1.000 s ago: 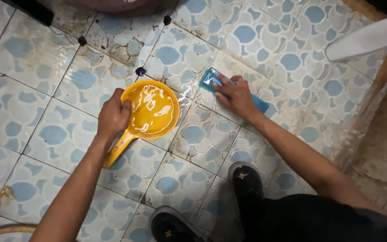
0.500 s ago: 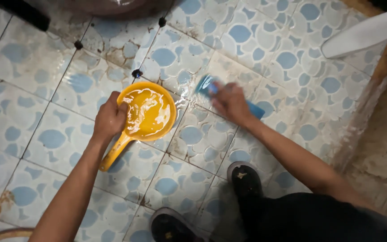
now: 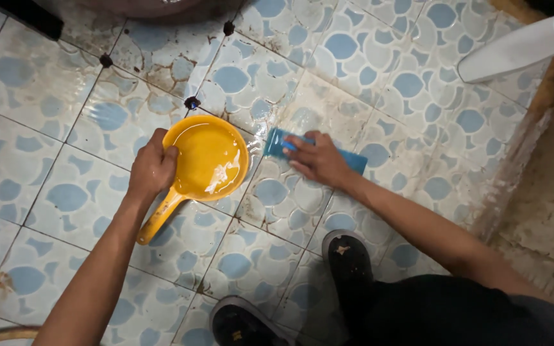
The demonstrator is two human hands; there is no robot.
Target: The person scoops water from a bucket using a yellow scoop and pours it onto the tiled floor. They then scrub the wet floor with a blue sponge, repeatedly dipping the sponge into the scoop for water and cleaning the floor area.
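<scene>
Wet floor tiles (image 3: 65, 192), pale with a blue petal pattern and brown grime along the grout lines, fill nearly all of the head view, my only view. A rough concrete ledge (image 3: 546, 211) borders them on the right, and a white plastic piece (image 3: 514, 51) lies at the top right corner. The left hand (image 3: 151, 170) is closed around the yellow dipper (image 3: 209, 157) where the bowl meets its handle (image 3: 155, 224). The fingers are curled together over the rim and the thumb is tucked inside it. The dipper sits low over the tiles, roughly level, with a shallow pool of water glinting in the bowl. I cannot tell whether its base touches the floor. Just beside it, apart from the bowl, the right hand (image 3: 318, 160) lies on a blue scrubber (image 3: 276, 144) that rests flat on the floor. The fingers are stretched out close together along its top, pressing it down. I cannot tell how the thumb grips. By my reading the work in hand is scrubbing the wetted tile, with water held ready in the dipper. Another stroke would call for flat, even pressure through the palm, so that the scrubber does not skid on the slick glaze. It would also call for a level left wrist, so that the water does not spill. Two dark shoes (image 3: 351, 256) stand near the bottom edge, close under the right forearm. Small black studs (image 3: 192, 102) mark the tile corners above the dipper.
</scene>
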